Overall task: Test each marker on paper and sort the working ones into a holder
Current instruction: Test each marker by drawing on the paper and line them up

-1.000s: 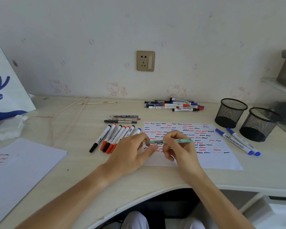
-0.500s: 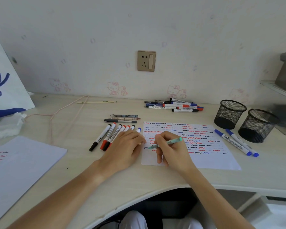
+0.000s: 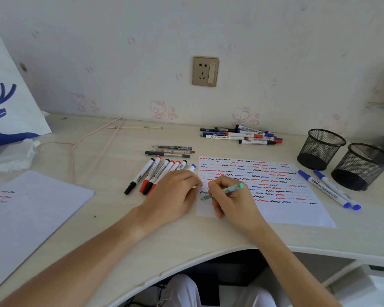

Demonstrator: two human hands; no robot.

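The right hand [image 3: 233,200] is closed in a writing grip around a teal pen [image 3: 225,191], whose tip points toward 8 o'clock and meets the sheet of paper [image 3: 297,214] near its left edge, while its capped end sticks out past the knuckles toward 2 o'clock. The left hand [image 3: 175,193] lies palm down just at 9 o'clock of the right one, fingers loosely curled with their tips on the paper's left margin; whether it holds anything I cannot tell. The paper lies flat on the desk [image 3: 142,235], covered in rows of red, blue and black squiggles. Under and behind the left hand, toward 11 o'clock, a row of whiteboard markers [image 3: 151,173] with black, red and blue caps lies side by side, its near ends partly hidden by that hand. Beyond them, at 12 o'clock, sit three thinner pens [image 3: 171,151], and farther back near the wall a heap of mixed markers [image 3: 242,135]. Toward 3 o'clock, two blue markers [image 3: 328,189] lie just beside the paper's right edge, near two black mesh holders [image 3: 319,149], which stand upright and close together. A second marked sheet [image 3: 31,209] at 9 o'clock is cut off by the frame edge. Print on the marker barrels is too small to read.
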